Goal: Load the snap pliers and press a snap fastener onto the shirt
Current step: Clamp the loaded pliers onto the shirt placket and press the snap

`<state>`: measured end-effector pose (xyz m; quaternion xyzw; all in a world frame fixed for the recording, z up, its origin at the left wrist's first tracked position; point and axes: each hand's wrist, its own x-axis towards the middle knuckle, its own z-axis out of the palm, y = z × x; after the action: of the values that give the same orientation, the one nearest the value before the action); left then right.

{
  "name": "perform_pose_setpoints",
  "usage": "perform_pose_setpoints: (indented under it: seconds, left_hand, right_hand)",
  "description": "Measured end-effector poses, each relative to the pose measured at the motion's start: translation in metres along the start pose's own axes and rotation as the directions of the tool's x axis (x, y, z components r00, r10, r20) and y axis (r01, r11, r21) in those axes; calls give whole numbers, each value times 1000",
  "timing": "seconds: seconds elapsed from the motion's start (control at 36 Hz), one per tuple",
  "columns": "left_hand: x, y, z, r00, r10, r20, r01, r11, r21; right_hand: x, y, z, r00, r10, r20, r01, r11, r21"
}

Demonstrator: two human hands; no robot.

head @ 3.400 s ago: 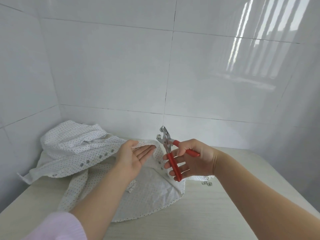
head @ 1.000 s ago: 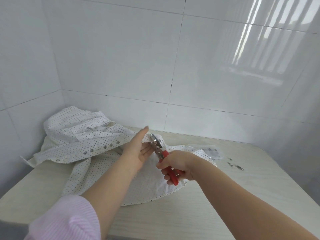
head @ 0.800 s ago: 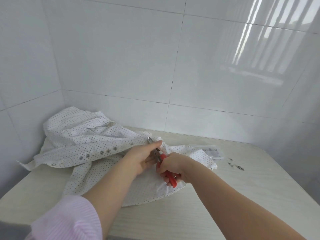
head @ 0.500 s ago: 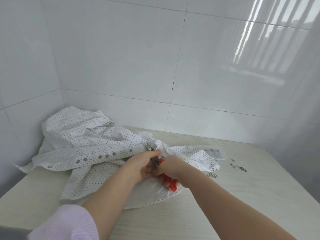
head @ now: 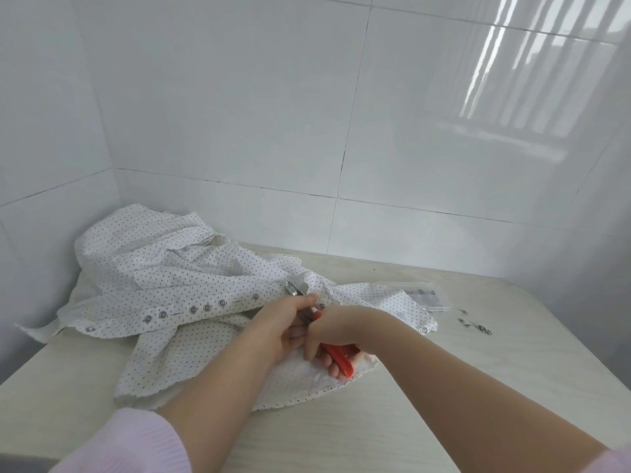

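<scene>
A white dotted shirt [head: 177, 278] lies crumpled on the pale wooden table [head: 478, 377], its placket with several metal snaps stretched across the middle. My right hand [head: 336, 331] is shut on the red handles of the snap pliers [head: 338, 361]. The metal jaws [head: 294, 289] straddle the placket's edge just right of the last snap. My left hand [head: 288, 324] pinches the shirt fabric right beside the jaws, touching my right hand. Whether a snap sits in the jaws is hidden.
A clear plastic bag of snap parts [head: 426, 297] lies at the right of the shirt. Several loose snap pieces [head: 474, 324] are scattered near the table's right edge. White tiled walls close the back and left.
My hands have dropped from mid-air onto the shirt. My left hand went from open to gripping the placket, and the plier jaws have slid over the fabric edge.
</scene>
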<state>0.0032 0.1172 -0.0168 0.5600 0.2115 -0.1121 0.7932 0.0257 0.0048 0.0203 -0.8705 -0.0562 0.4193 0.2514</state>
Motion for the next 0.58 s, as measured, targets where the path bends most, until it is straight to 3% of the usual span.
perform_pose_setpoints:
  seconds: [0.17,0.25,0.36,0.47,0.58]
  left_hand:
    - [0,-1,1,999,34,1,-34,999,-30]
    - [0,-2,2,999,47,1,-47,999,-24]
    - [0,-3,1,998,66,-16,-66,998,-17]
    - [1,-4,-1,999,51,-15,-52,998,-27]
    - [1,-3,-1,999,50,-15,-50,998,-28]
  right_hand:
    - [1,4,3,999,-15,-32,19,993,119]
    - [9,7,14,986,-36,-165,46,997,56]
    - [20,12,19,915,-129,-383,126,991,-31]
    - [26,4,23,950,63,-305,-84,995,-58]
    - [25,2,20,943,35,-331,-69,994,-91]
